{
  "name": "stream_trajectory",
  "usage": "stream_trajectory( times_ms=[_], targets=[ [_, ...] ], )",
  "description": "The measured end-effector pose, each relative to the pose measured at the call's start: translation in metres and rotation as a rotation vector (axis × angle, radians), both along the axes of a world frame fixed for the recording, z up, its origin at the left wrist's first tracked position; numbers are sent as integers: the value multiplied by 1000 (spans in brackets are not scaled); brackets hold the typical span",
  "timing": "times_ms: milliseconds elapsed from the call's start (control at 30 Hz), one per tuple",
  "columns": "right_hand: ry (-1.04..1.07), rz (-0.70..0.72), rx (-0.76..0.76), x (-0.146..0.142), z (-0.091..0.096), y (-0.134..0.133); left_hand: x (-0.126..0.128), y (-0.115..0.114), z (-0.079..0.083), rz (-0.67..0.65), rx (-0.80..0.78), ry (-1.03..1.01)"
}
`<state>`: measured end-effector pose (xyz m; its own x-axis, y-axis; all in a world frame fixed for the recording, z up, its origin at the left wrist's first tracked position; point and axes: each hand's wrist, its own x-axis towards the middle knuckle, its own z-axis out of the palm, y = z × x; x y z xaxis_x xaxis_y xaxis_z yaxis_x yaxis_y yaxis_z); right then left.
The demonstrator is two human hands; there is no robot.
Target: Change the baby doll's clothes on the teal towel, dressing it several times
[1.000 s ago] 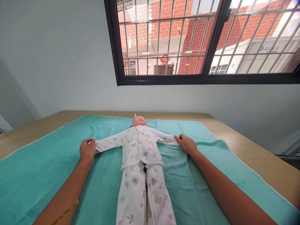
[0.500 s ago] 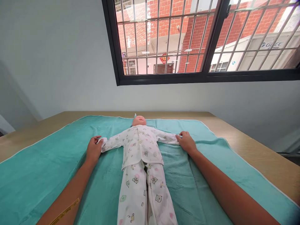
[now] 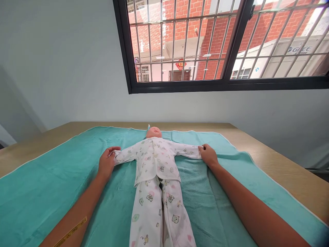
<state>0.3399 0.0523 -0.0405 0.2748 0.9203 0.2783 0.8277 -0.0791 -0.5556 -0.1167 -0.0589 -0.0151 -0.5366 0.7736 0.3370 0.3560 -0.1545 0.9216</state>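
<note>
A baby doll (image 3: 154, 132) lies on its back, dressed in a white printed top (image 3: 155, 161) and matching trousers (image 3: 147, 209). Both sleeves are stretched out sideways. My left hand (image 3: 108, 160) is closed on the cuff of the left-side sleeve (image 3: 125, 155). Over on the right, my right hand (image 3: 207, 154) pinches the end of the other sleeve (image 3: 188, 151). The doll's hands are hidden by the cuffs and my fingers. The top's front hangs slightly parted at the hem, over the trousers' waist.
A teal towel (image 3: 59, 175) spreads under the doll, over a wooden table (image 3: 277, 171). Behind the table stands a pale wall (image 3: 77, 75) with a dark-framed, barred window (image 3: 177, 87). A small light-blue tip (image 3: 148, 127) shows beside the doll's head.
My left hand has shifted slightly right, toward the doll, still at the cuff. My right hand has moved a little to the right, and the doll has shifted slightly right too.
</note>
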Motion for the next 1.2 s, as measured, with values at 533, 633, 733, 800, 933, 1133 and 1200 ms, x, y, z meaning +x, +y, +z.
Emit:
stream_trajectory(
  times_ms=[533, 633, 733, 800, 933, 1133, 1200],
  targets=[
    [-21, -134, -101, 7, 12, -9, -28, 11, -6, 189, 119, -247],
    [-17, -151, -85, 9, 14, -11, -29, 12, -5, 181, 62, -217],
    [-3, -184, -88, 13, 14, -12, -32, 14, -8, 119, -7, -182],
    [-7, -176, -92, 16, 13, -12, -34, 16, -11, 91, -64, -69],
    [-105, -138, 119, 8, 15, -13, -30, 14, -12, 143, -51, 280],
    [-24, 576, 492, -82, 46, -65, 42, -12, 8, -114, 250, 640],
    [-68, 917, 383, -116, 55, -94, 71, -27, 14, -349, 265, 673]
  ],
)
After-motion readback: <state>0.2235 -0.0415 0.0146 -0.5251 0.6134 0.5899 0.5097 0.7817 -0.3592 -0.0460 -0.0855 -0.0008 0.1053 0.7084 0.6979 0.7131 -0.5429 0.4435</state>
